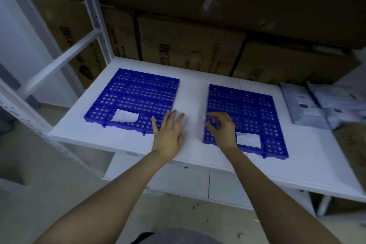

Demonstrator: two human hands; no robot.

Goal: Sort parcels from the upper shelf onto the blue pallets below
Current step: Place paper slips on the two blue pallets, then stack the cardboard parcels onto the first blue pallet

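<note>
Here we are at the white shelf board [195,93] with both arms stretched out and nothing sorted yet: the left blue pallet [134,93] and the right blue pallet [245,109] are both bare apart from a white label [125,115] on the near edge of one and a second label [248,140] on the other. Our left hand [168,134] is flat and spread wide, empty, over the near right corner of the left pallet and the board beside it. Our right hand [222,129] hovers at the near left corner of the right pallet, fingers loosely curled, thumb close to forefinger, and we see nothing in it; whether it touches the pallet we cannot tell. So we judge this to be the very start, hands free and no parcel picked. The grey parcels [309,105] lie in a loose heap at the far right of the board, well apart from both hands, so the next move looks like a reach to the right for one, then a read of its label against the pallet tags. Brown cardboard boxes [190,45] are stacked behind, close to the pallets' far edges, and the white upright post [93,16] hems in the left; the picture is blurred, so the label print is unreadable.
</note>
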